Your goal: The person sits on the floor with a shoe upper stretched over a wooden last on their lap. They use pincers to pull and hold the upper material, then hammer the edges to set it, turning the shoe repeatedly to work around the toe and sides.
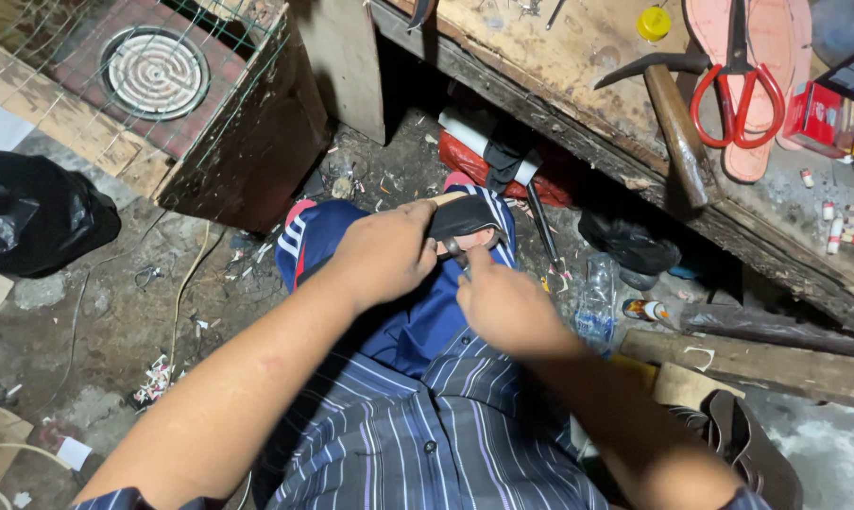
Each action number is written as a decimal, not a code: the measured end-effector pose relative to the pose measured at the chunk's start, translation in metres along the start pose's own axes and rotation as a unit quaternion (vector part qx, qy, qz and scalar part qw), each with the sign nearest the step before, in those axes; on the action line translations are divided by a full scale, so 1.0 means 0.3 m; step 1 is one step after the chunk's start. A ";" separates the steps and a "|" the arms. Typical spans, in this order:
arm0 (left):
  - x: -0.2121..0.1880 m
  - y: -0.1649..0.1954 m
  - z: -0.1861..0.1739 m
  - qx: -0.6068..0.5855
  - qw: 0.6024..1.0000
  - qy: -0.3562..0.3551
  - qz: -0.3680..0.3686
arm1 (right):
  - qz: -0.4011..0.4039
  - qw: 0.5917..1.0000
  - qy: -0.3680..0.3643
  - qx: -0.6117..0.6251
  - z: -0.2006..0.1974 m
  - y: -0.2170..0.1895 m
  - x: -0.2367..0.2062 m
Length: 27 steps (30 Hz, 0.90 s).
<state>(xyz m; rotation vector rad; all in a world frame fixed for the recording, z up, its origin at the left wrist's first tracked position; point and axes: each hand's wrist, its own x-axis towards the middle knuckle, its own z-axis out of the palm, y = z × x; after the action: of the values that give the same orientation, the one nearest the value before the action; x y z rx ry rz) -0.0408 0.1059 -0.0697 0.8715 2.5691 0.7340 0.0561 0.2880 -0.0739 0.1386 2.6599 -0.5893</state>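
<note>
My left hand (382, 253) grips a dark curved shoe piece (465, 215) and presses it against my knee, which is covered by blue trousers with white stripes (304, 241). Just right of it, my right hand (504, 304) has its fingers pinched together at the lower edge of the piece, around a small metal object that I cannot make out. Part of the piece is hidden under my left fingers.
A worn wooden bench (559, 66) at the upper right carries a hammer (674, 113), red-handled scissors (737, 90), pink soles (777, 38) and a yellow cap (653, 23). A round burner (153, 71) sits upper left, a black bag (30, 212) left. A plastic bottle (594, 304) and scraps litter the floor.
</note>
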 end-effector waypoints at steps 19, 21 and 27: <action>-0.377 -0.040 -0.079 -0.006 0.989 0.138 -0.059 | -0.156 0.952 -0.137 0.225 0.030 -0.168 -0.045; -0.392 -0.033 -0.070 -0.003 0.990 0.119 -0.071 | -0.170 0.960 -0.118 0.188 0.013 -0.190 -0.059; -0.431 0.019 -0.034 0.168 0.977 0.124 -0.039 | -0.186 0.979 -0.072 0.049 0.008 -0.201 -0.135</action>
<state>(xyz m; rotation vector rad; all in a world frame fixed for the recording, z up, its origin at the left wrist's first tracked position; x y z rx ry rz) 0.0554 0.0236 -0.0401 0.8110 2.9903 0.4121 0.0829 0.2322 -0.0362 -0.3695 2.5283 -0.8126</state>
